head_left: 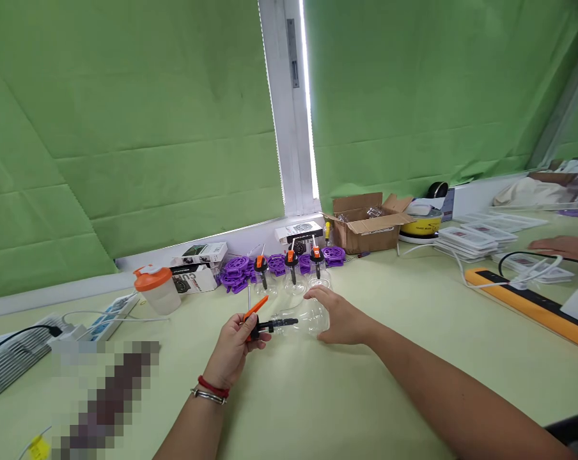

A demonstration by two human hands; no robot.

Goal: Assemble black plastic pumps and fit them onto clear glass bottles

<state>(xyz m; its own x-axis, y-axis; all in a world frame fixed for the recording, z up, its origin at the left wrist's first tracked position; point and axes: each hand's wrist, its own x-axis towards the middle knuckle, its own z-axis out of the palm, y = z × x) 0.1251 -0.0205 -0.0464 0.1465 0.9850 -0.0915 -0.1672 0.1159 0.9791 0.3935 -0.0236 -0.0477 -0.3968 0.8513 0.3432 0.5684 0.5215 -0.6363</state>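
The tbl point(346, 409) is pale green. At 12 o'c stand 3 clear bottles point(294, 276) w/ orange-black tops point(291, 258), purple bits point(235, 268) just behind. A cardboard box point(373, 240) is at 1, white packs point(468, 241) at 2, orange pwr strip point(533, 309) at 3, orange-lidded cup point(159, 294) at 10.

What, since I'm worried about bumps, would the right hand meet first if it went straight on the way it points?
The clear bottle, which the right hand seems to grasp by its wide end. Beyond, roughly in line, are the black-and-orange top and the left hand, though depth is unclear.
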